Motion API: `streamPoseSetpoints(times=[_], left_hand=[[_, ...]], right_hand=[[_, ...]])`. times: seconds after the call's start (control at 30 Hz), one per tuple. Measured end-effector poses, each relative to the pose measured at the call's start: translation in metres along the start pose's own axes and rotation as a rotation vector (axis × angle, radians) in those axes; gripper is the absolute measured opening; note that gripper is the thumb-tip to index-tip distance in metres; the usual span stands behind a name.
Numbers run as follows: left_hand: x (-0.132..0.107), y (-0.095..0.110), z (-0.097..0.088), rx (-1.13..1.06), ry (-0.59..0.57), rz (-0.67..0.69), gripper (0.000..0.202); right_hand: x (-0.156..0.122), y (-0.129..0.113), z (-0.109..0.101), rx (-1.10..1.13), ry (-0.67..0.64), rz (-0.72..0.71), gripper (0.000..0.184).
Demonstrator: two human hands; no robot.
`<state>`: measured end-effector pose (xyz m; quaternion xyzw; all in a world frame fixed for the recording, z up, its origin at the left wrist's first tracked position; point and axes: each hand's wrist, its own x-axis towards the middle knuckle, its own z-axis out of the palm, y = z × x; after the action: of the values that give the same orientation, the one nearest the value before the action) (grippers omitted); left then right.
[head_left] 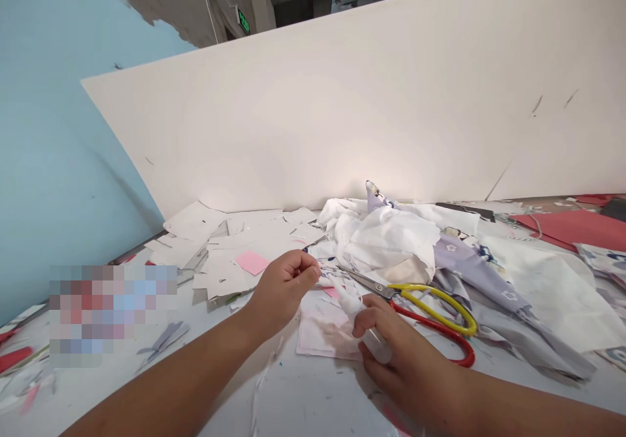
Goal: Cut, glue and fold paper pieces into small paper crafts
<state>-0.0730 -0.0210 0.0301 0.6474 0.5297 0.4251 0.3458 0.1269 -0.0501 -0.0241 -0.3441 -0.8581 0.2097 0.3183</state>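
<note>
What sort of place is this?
Probably a sewing or craft workroom: large yellow-and-red-handled scissors, lilac floral fabric and white paper pattern pieces lie strewn across a white worktable.

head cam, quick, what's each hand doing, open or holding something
Left hand: closed, fingers curled, nothing clearly held.
Right hand: closed around a clear plastic bottle.

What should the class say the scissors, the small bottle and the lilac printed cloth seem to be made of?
The scissors seem to have steel blades, judging by their grey metallic sheen, and glossy plastic-covered yellow and red handles. The small bottle in the right hand looks like translucent plastic, cloudy but letting light through. The lilac printed cloth looks like matte woven fabric, perhaps cotton, falling in soft folds.
</note>
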Motion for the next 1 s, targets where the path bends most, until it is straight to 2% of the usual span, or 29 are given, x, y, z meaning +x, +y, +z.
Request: streamPoseSetpoints(times=[0.17,0.27,0.37,0.43,0.53,0.67,0.73,0.83,0.93,1.0], left_hand=[[0.007,-0.004,-0.008,0.105,0.065,0.026,0.019],[0.017,-0.014,-0.019,0.335,0.088,0.086,0.019],[0.024,-0.023,-0.029,0.593,0.026,0.126,0.018],[0.025,-0.025,-0.032,0.685,-0.008,0.127,0.017],[0.022,-0.021,-0.035,0.693,-0.085,0.129,0.019],[0.017,-0.011,-0.039,0.607,-0.255,0.079,0.022],[0.017,-0.009,-0.041,0.650,-0.237,0.071,0.022],[0.021,-0.009,-0.043,0.879,-0.146,0.158,0.025],[0.024,-0.011,-0.044,1.016,-0.159,0.252,0.027],[0.025,-0.011,-0.044,1.018,-0.184,0.253,0.023]], right_hand=[[0.000,0.000,0.000,0.000,0.012,0.013,0.043],[-0.001,-0.001,0.000,0.007,0.023,0.013,0.043],[-0.001,-0.001,0.000,0.018,0.055,0.037,0.041],[-0.001,0.000,0.000,0.034,0.088,0.060,0.039],[0.001,0.001,0.001,0.065,0.139,0.083,0.037],[0.003,0.002,0.002,0.077,0.158,0.077,0.035],[0.003,0.002,0.002,0.076,0.165,0.070,0.036],[0.003,0.002,0.002,0.075,0.184,0.065,0.036],[0.003,0.002,0.002,0.077,0.189,0.064,0.035],[0.003,0.003,0.002,0.079,0.185,0.065,0.035]])
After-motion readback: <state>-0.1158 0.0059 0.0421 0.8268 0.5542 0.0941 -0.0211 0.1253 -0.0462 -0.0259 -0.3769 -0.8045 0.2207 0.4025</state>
